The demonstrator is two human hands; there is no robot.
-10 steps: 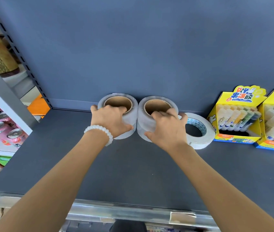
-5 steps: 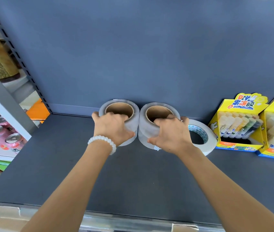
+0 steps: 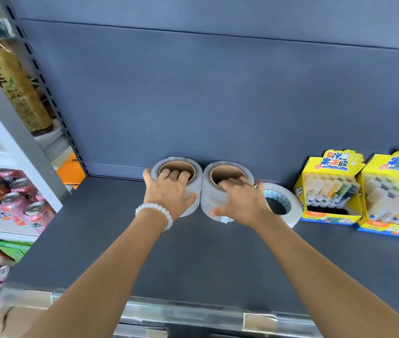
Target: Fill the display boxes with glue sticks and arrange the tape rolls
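Observation:
Two clear tape rolls with brown cardboard cores stand side by side at the back of the grey shelf (image 3: 193,259). My left hand (image 3: 168,191) grips the left roll (image 3: 194,168), fingers hooked into its core and thumb on its outer side. My right hand (image 3: 240,200) grips the right roll (image 3: 208,189) the same way. A flat white tape roll (image 3: 287,201) leans just right of my right hand. Two yellow display boxes (image 3: 329,191) (image 3: 393,198) holding glue sticks stand at the far right.
The shelf's grey back panel (image 3: 218,106) rises right behind the rolls. A slotted upright (image 3: 47,93) bounds the shelf on the left; beyond it are drink cans (image 3: 10,201) and a tall bottle (image 3: 10,76). The metal front rail (image 3: 193,313) runs along the bottom.
My fingers have slid from the tops of the two rolls down into their cores. The camera has tilted, so everything sits lower in view; the rolls stay side by side.

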